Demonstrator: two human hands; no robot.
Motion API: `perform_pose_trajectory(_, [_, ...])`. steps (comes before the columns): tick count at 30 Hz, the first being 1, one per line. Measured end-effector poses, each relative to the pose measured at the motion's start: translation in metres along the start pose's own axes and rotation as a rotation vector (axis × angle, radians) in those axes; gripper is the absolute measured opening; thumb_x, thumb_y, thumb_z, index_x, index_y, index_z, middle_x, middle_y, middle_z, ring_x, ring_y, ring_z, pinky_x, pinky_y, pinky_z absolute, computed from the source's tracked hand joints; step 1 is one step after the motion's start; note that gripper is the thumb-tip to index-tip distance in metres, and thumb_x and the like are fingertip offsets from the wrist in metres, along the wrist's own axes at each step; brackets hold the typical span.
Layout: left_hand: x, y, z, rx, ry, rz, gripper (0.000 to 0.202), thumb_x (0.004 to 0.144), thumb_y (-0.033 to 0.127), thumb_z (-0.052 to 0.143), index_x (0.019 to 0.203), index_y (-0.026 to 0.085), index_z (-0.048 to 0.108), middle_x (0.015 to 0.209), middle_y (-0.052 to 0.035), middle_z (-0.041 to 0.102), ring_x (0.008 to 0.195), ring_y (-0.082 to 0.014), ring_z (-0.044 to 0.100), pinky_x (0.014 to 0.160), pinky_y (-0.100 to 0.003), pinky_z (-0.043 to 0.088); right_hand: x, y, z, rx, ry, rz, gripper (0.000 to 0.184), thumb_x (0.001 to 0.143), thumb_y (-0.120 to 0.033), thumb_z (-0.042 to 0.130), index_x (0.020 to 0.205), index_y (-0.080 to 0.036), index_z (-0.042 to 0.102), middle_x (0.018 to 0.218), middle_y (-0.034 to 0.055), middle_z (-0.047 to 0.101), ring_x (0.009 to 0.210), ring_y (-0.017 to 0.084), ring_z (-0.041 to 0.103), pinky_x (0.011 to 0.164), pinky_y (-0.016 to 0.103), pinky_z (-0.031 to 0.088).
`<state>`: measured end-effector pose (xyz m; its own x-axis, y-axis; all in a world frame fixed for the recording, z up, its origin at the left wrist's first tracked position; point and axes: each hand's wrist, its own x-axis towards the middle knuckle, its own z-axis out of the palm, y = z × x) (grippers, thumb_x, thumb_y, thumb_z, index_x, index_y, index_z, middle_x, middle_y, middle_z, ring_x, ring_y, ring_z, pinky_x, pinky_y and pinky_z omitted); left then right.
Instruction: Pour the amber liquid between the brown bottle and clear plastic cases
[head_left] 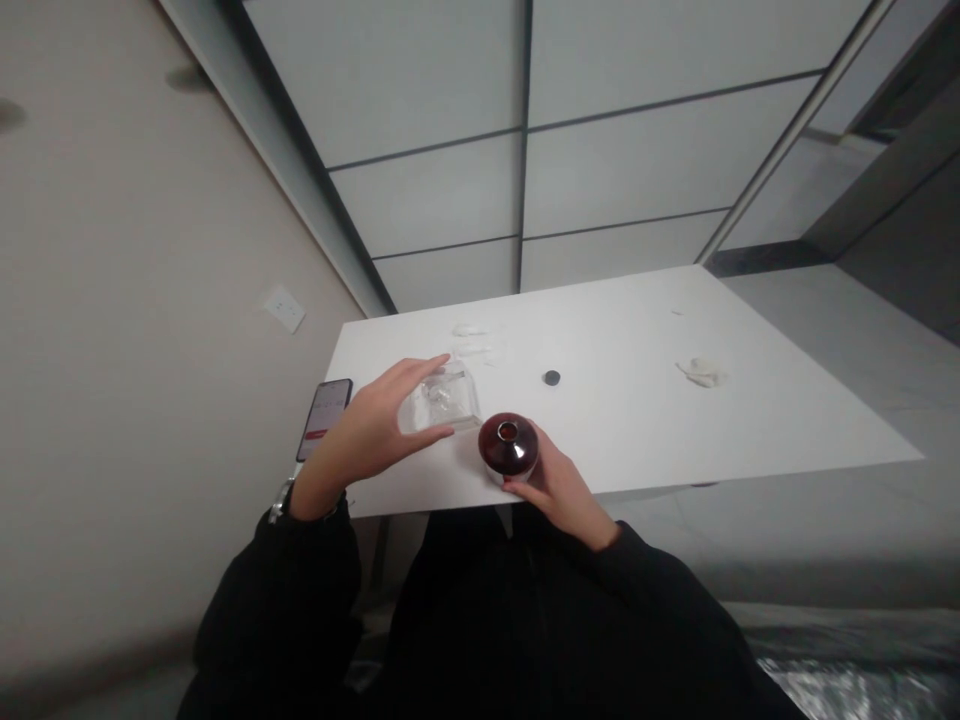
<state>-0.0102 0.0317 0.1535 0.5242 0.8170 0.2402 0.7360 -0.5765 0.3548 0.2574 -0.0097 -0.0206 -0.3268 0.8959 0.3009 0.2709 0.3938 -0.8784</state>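
Observation:
My left hand reaches round a clear square glass container, thumb along its near side and fingers along its far side. What lies inside the glass is too blurred to tell. A brown glass bottle with a round shoulder and an uncapped neck stands upright by the table's near edge. My right hand is closed around its right side, thumb in front. Beyond the bottle, a small dark round cap lies on the white table.
A phone with its screen lit lies at the table's left edge. Thin clear pieces rest behind the glass container. Toward the right is a crumpled whitish scrap. A wall with a socket borders the left side; pale panels stand behind.

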Motion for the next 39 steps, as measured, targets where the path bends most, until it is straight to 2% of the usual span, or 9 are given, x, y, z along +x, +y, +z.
perform_pose_trajectory(6, [-0.040, -0.001, 0.013, -0.048, -0.044, -0.077, 0.077, 0.092, 0.052, 0.077, 0.156, 0.023, 0.046, 0.151, -0.0139, 0.063, 0.138, -0.0326, 0.062, 0.119, -0.051, 0.051, -0.001, 0.000, 0.002, -0.033, 0.019, -0.020, 0.085, 0.091, -0.050, 0.078, 0.161, -0.024, 0.038, 0.160, 0.0178, 0.054, 0.149, 0.037, 0.052, 0.123, 0.057, 0.045])
perform_pose_trajectory(13, [-0.073, -0.009, 0.059, -0.246, -0.078, -0.217, 0.074, 0.087, 0.041, 0.082, 0.152, 0.025, 0.048, 0.151, -0.0136, 0.061, 0.139, -0.0328, 0.062, 0.118, -0.055, 0.051, -0.002, 0.002, 0.002, -0.053, 0.014, -0.016, 0.085, 0.092, -0.052, 0.076, 0.161, -0.023, 0.036, 0.158, 0.0190, 0.055, 0.147, 0.038, 0.055, 0.121, 0.057, 0.047])
perform_pose_trajectory(16, [-0.077, -0.016, 0.075, -0.320, -0.087, -0.253, 0.069, 0.086, 0.039, 0.083, 0.146, 0.025, 0.052, 0.147, -0.0131, 0.064, 0.136, -0.0331, 0.063, 0.118, -0.056, 0.050, -0.003, 0.003, 0.002, -0.071, 0.012, -0.012, 0.084, 0.093, -0.053, 0.075, 0.161, -0.023, 0.036, 0.158, 0.0191, 0.056, 0.146, 0.038, 0.055, 0.120, 0.057, 0.047])
perform_pose_trajectory(19, [-0.078, -0.020, 0.084, -0.377, -0.091, -0.258, 0.066, 0.086, 0.040, 0.083, 0.144, 0.026, 0.054, 0.147, -0.0129, 0.063, 0.138, -0.0336, 0.060, 0.121, -0.057, 0.046, -0.004, 0.004, 0.002, -0.086, 0.012, -0.018, 0.083, 0.093, -0.056, 0.074, 0.160, -0.022, 0.036, 0.157, 0.0194, 0.057, 0.145, 0.038, 0.057, 0.118, 0.057, 0.049])
perform_pose_trajectory(25, [-0.083, -0.023, 0.096, -0.561, -0.072, -0.258, 0.074, 0.088, 0.050, 0.080, 0.149, 0.025, 0.046, 0.155, -0.0155, 0.051, 0.149, -0.0357, 0.048, 0.127, -0.057, 0.038, -0.004, 0.005, 0.002, -0.097, 0.022, -0.022, 0.085, 0.092, -0.057, 0.074, 0.160, -0.022, 0.037, 0.156, 0.0199, 0.057, 0.144, 0.038, 0.057, 0.119, 0.057, 0.048])
perform_pose_trajectory(28, [-0.086, -0.020, 0.109, -0.662, -0.023, -0.287, 0.069, 0.097, 0.056, 0.067, 0.152, 0.024, 0.040, 0.158, -0.0166, 0.045, 0.155, -0.0359, 0.038, 0.131, -0.058, 0.029, -0.004, 0.005, 0.002, -0.103, 0.016, -0.015, 0.086, 0.092, -0.059, 0.074, 0.160, -0.022, 0.036, 0.157, 0.0201, 0.056, 0.145, 0.039, 0.056, 0.119, 0.058, 0.048])
perform_pose_trajectory(31, [-0.089, -0.013, 0.121, -0.704, 0.046, -0.326, 0.058, 0.104, 0.052, 0.053, 0.151, 0.023, 0.038, 0.157, -0.0164, 0.044, 0.155, -0.0332, 0.036, 0.133, -0.056, 0.024, -0.005, 0.005, 0.002, -0.106, 0.019, -0.010, 0.086, 0.092, -0.060, 0.074, 0.160, -0.022, 0.037, 0.157, 0.0201, 0.056, 0.145, 0.039, 0.056, 0.119, 0.059, 0.047])
perform_pose_trajectory(35, [-0.091, -0.010, 0.129, -0.734, 0.105, -0.362, 0.054, 0.104, 0.053, 0.049, 0.148, 0.022, 0.039, 0.154, -0.0155, 0.045, 0.152, -0.0322, 0.040, 0.132, -0.054, 0.027, -0.005, 0.005, 0.002, -0.097, 0.010, 0.007, 0.089, 0.091, -0.059, 0.075, 0.161, -0.023, 0.035, 0.157, 0.0198, 0.056, 0.146, 0.040, 0.055, 0.120, 0.060, 0.046])
perform_pose_trajectory(39, [-0.093, -0.018, 0.136, -0.784, 0.113, -0.377, 0.061, 0.102, 0.064, 0.042, 0.148, 0.023, 0.041, 0.153, -0.0156, 0.048, 0.147, -0.0335, 0.044, 0.127, -0.053, 0.035, -0.005, 0.006, 0.002, -0.102, 0.005, 0.011, 0.090, 0.091, -0.060, 0.076, 0.162, -0.024, 0.034, 0.158, 0.0197, 0.055, 0.146, 0.040, 0.055, 0.120, 0.062, 0.046])
